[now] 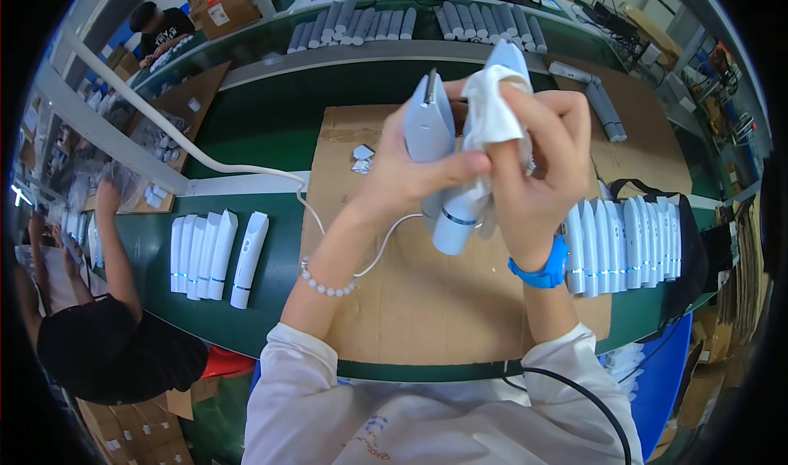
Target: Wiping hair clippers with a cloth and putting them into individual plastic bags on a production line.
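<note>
Cardboard (435,325) underlies left hand (398,169), gripping a clipper (428,137) (likely rigid, slick, best held mid-body), and right hand (542,165), clutching cloth (492,108).

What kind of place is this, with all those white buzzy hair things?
Probably a small factory workshop: matching white hair clippers sit in rows on a green workbench, another worker is at the left, and cardboard boxes are piled nearby.

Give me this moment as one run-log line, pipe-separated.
Left hand: holds pale clipper | Right hand: holds white cloth against second clipper | Below: cardboard sheet | Sides: left clipper row, right clipper row
</note>
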Demonstrator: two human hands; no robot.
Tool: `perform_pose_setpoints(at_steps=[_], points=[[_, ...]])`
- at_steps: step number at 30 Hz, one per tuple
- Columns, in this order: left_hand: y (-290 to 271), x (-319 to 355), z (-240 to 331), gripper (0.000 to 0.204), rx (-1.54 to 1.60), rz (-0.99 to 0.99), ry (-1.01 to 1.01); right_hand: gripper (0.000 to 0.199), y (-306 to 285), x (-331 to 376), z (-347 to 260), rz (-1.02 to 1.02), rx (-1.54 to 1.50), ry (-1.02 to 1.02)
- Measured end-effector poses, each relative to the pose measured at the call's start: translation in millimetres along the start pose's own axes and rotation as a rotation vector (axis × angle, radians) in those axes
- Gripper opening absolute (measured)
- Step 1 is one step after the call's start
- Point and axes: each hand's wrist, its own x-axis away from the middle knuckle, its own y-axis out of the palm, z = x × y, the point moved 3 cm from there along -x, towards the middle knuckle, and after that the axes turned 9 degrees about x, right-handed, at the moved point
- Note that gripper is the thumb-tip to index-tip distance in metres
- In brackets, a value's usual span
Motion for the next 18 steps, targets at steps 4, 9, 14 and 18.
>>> perform_pose_setpoints(at_steps=[4,9,14,18], points=[[0.2,-1.4,-11.0,0.071,-0.01,-0.052,-0.085,0.033,-6.1,-1.6,4.4,0.07,0.041,0.008],[1.8,5.0,-14.7,0.07,0.037,-0.072,-0.24,0.026,-16.0,-9.8,14.6,0.176,0.073,-0.099],[2.1,9.0,-31.0,0.073,0.252,-0.057,-0.359,0.017,-10.2,-10.7,16.3,0.044,-0.134,0.181],[-1.0,6.9,-38.7,0.078,0.128,-0.139,-0.354,0.016,-11.8,-7.9,29.4,0.006,-0.258,0.388]])
